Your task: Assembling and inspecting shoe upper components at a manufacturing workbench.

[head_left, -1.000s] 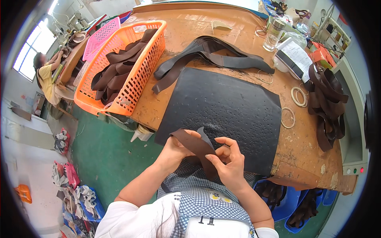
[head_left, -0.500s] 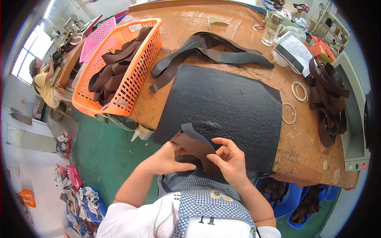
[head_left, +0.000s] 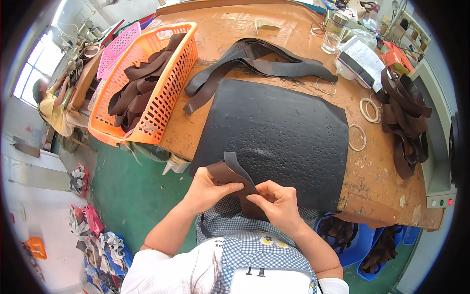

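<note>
Both my hands grip one brown leather strip (head_left: pixel 230 172) at the near edge of the wooden table (head_left: pixel 382 161). My left hand (head_left: pixel 208 188) pinches its left end, which curls upward. My right hand (head_left: pixel 279 203) pinches the same strip lower, near my chest. The strip's upper part lies over the front edge of a black rubber mat (head_left: pixel 279 132) that covers the table's middle. The strip's lower end is hidden behind my right hand.
An orange basket (head_left: pixel 171 81) of brown strips sits at the left, a pink basket (head_left: pixel 117 46) behind it. Long dark straps (head_left: pixel 245 59) lie past the mat, more straps (head_left: pixel 406 112) at right, with tape rings (head_left: pixel 369 110), a glass jar (head_left: pixel 335 32). Another person (head_left: pixel 51 103) works far left.
The strip has been turned and its left end now curls up higher over the mat edge; my hands have shifted closer together on it.
</note>
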A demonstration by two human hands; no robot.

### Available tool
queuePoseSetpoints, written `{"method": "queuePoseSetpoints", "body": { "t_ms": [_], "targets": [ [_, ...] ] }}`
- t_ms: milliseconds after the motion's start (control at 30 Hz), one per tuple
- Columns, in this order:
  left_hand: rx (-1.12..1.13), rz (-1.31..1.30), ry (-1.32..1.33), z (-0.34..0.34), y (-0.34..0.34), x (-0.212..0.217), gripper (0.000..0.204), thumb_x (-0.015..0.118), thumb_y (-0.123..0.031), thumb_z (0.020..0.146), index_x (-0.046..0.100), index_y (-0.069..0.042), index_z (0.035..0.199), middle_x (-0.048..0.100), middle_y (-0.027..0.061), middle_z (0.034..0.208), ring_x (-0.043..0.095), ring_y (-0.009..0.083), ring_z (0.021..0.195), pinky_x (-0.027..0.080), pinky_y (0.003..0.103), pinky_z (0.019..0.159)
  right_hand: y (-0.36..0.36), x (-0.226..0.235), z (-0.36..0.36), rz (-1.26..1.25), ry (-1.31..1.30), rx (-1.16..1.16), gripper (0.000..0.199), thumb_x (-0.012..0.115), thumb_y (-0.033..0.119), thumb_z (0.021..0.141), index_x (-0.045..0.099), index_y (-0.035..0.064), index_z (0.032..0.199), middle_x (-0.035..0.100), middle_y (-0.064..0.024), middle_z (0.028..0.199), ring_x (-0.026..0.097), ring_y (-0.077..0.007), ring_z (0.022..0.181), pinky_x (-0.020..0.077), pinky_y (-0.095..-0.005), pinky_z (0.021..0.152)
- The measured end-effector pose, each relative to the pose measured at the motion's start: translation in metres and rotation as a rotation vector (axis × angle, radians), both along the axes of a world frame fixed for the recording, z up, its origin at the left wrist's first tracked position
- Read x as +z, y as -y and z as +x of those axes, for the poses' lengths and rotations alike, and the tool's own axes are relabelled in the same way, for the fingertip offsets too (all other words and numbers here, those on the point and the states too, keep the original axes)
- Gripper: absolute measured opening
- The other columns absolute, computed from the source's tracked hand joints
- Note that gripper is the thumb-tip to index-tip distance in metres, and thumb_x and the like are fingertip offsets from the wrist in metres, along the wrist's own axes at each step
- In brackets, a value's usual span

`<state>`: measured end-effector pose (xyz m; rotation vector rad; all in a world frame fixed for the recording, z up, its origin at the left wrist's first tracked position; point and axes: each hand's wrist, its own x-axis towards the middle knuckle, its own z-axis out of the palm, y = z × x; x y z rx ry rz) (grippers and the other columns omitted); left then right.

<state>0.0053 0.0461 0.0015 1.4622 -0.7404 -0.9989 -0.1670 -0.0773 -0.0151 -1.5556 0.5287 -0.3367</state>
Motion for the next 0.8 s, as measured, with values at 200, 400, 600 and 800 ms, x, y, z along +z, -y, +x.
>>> {"method": "queuePoseSetpoints", "body": {
  "t_ms": [200, 400, 600, 800],
  "targets": [
    [0.006, 0.024, 0.062, -0.005, 0.003, 0.002, 0.014, 0.076, -0.001, 0.085, 0.071, 0.003, 0.097, 0.073, 0.0066, 0.091, 0.067, 0.0108, 0.084, 0.056, 0.026, 0.074, -0.001, 0.001, 0.003, -0.038, -0.004, -0.065, 0.014, 0.072, 0.008, 0.089, 0.07, -0.0036, 0.096, 0.073, -0.0076, 0.079, 0.067, -0.0092, 0.069, 0.0549, -0.0245, 0.062],
    [-0.045, 0.134, 0.254, -0.006, 0.003, 0.009, 0.017, 0.076, 0.0, 0.084, 0.068, 0.003, 0.098, 0.072, 0.0074, 0.095, 0.067, 0.0113, 0.085, 0.057, 0.027, 0.075, 0.003, -0.002, 0.005, -0.065, -0.029, -0.045, 0.014, 0.07, 0.009, 0.09, 0.07, -0.004, 0.096, 0.072, -0.0091, 0.078, 0.065, -0.0088, 0.066, 0.0529, -0.0253, 0.059],
    [-0.165, 0.086, 0.165, 0.007, 0.003, 0.01, 0.016, 0.074, 0.002, 0.085, 0.067, 0.002, 0.1, 0.071, 0.0088, 0.099, 0.067, 0.0133, 0.09, 0.057, 0.028, 0.079, -0.001, -0.005, 0.002, -0.072, -0.011, -0.041, 0.016, 0.069, 0.008, 0.09, 0.07, -0.005, 0.099, 0.072, -0.0112, 0.083, 0.067, -0.0121, 0.069, 0.0527, -0.0264, 0.061],
    [-0.096, -0.011, -0.01, 0.005, 0.003, -0.001, 0.014, 0.073, 0.004, 0.085, 0.068, 0.003, 0.098, 0.071, 0.0094, 0.102, 0.068, 0.0155, 0.094, 0.057, 0.029, 0.084, 0.003, -0.004, 0.003, -0.115, -0.02, 0.065, 0.017, 0.067, 0.006, 0.09, 0.069, -0.007, 0.1, 0.07, -0.0129, 0.083, 0.065, -0.016, 0.067, 0.052, -0.0279, 0.06]
  ]
}}
